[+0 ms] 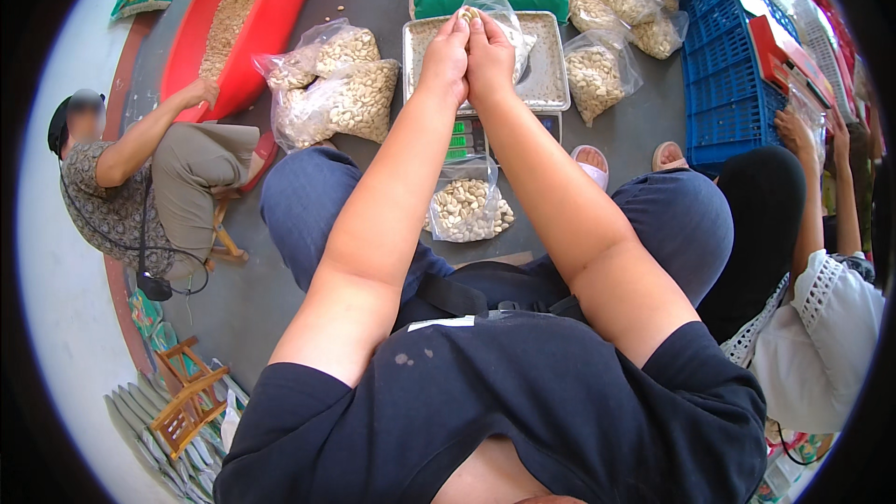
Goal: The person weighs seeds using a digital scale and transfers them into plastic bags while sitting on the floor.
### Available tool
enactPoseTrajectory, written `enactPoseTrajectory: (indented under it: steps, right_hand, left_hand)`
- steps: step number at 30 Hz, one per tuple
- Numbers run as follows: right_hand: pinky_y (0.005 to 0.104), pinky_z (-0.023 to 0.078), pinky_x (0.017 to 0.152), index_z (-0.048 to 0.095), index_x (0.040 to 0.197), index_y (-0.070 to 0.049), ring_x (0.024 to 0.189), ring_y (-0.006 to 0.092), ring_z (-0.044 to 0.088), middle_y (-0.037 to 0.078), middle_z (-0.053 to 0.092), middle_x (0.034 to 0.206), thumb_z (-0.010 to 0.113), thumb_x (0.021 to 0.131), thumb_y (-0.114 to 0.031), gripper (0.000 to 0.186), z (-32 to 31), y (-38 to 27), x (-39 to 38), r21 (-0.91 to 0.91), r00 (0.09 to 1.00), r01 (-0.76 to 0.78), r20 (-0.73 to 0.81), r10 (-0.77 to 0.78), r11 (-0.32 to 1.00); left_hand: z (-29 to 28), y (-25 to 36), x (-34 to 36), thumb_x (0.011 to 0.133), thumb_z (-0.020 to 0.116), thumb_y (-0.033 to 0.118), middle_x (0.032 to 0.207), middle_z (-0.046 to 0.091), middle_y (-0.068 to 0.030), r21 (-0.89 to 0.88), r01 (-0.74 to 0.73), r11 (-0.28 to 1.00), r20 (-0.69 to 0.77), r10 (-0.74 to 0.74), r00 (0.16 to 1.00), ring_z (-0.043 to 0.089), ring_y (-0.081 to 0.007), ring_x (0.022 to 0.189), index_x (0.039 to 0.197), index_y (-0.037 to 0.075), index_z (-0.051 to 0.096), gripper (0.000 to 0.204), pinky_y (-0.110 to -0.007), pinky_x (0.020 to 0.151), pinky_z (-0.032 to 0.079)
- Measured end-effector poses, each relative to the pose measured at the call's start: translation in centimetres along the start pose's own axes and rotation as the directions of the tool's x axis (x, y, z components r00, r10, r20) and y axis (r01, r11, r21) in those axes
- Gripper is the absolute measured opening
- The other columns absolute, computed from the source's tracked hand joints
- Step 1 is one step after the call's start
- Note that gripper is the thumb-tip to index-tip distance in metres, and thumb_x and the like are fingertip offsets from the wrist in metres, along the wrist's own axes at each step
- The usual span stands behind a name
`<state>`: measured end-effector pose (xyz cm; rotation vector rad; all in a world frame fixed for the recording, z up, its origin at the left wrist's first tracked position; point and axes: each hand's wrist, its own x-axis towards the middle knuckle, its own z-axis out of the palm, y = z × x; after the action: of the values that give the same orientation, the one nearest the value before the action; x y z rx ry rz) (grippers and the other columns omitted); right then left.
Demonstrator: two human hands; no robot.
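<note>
Your left hand (446,54) and right hand (492,51) press together around a few beans (469,14) over the scale (549,75); a loosened grip could scatter them beside the clear bag (505,17).

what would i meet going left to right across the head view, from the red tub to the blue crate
Red tub, cluster of filled clear bags, pale tray, filled bag just right of it, blue crate
</note>
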<state>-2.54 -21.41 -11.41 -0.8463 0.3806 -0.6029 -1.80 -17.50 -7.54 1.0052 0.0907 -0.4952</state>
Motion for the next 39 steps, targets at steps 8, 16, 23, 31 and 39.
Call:
enactPoseTrajectory:
  steps: [8, 16, 23, 31, 39]
  right_hand:
    - [0.0222, 0.043, 0.070, 0.053, 0.103, 0.002, 0.080, 0.0105, 0.052, 0.007, 0.058, 0.092, 0.047, 0.085, -0.009, 0.023, 0.6, -1.1, -1.4, 0.027, 0.999, -0.048, -0.019, 0.049, 0.998]
    - [0.0236, 0.043, 0.071, 0.053, 0.106, 0.003, 0.080, 0.0127, 0.053, 0.011, 0.058, 0.093, 0.045, 0.085, -0.008, 0.025, -0.8, 1.2, 0.8, -0.138, 0.985, -0.092, -0.155, 0.071, 0.986]
    - [0.0223, 0.043, 0.064, 0.057, 0.099, 0.000, 0.074, 0.0122, 0.053, 0.008, 0.059, 0.088, 0.047, 0.084, -0.009, 0.020, -1.9, 3.8, 2.6, -0.181, 0.973, -0.084, -0.227, 0.042, 0.980]
    - [0.0253, 0.044, 0.067, 0.060, 0.095, 0.000, 0.074, 0.0134, 0.055, 0.009, 0.061, 0.086, 0.049, 0.082, -0.008, 0.019, -2.0, 3.0, 2.1, -0.065, 0.974, -0.100, -0.209, 0.084, 0.993]
    - [0.0258, 0.044, 0.070, 0.059, 0.095, 0.001, 0.076, 0.0145, 0.055, 0.010, 0.061, 0.087, 0.049, 0.081, -0.009, 0.020, -2.3, 3.2, 2.0, -0.044, 0.978, -0.075, -0.197, 0.065, 0.996]
  left_hand:
    - [-0.1, 0.1, -0.8, 0.089, 0.039, 0.015, 0.111, 0.049, -0.0101, 0.013, -0.021, 1.000, -0.022, 0.021, 1.000, 0.049, -0.0165, 0.097, 0.119, 0.002, 0.040, 0.033, -0.027, 0.083, 0.040]
    - [-1.2, -2.0, 2.9, 0.088, 0.039, 0.012, 0.123, 0.041, -0.0124, 0.110, 0.129, 0.986, -0.086, -0.120, 0.989, 0.046, -0.0204, 0.105, 0.128, 0.008, 0.029, 0.042, -0.030, 0.087, 0.039]
    - [-1.8, -2.8, 4.8, 0.087, 0.038, 0.009, 0.122, 0.042, -0.0122, 0.210, 0.152, 0.966, -0.046, -0.145, 0.988, 0.047, -0.0196, 0.103, 0.128, 0.006, 0.029, 0.041, -0.030, 0.085, 0.040]
    - [-1.7, -3.2, 4.3, 0.088, 0.036, 0.012, 0.124, 0.039, -0.0140, 0.213, 0.091, 0.973, 0.001, -0.094, 0.996, 0.043, -0.0203, 0.107, 0.126, 0.002, 0.032, 0.039, -0.027, 0.090, 0.036]
    - [-1.3, -3.2, 3.5, 0.089, 0.036, 0.012, 0.126, 0.037, -0.0126, 0.249, 0.076, 0.966, 0.000, -0.078, 0.997, 0.043, -0.0192, 0.108, 0.127, 0.004, 0.030, 0.040, -0.028, 0.089, 0.037]
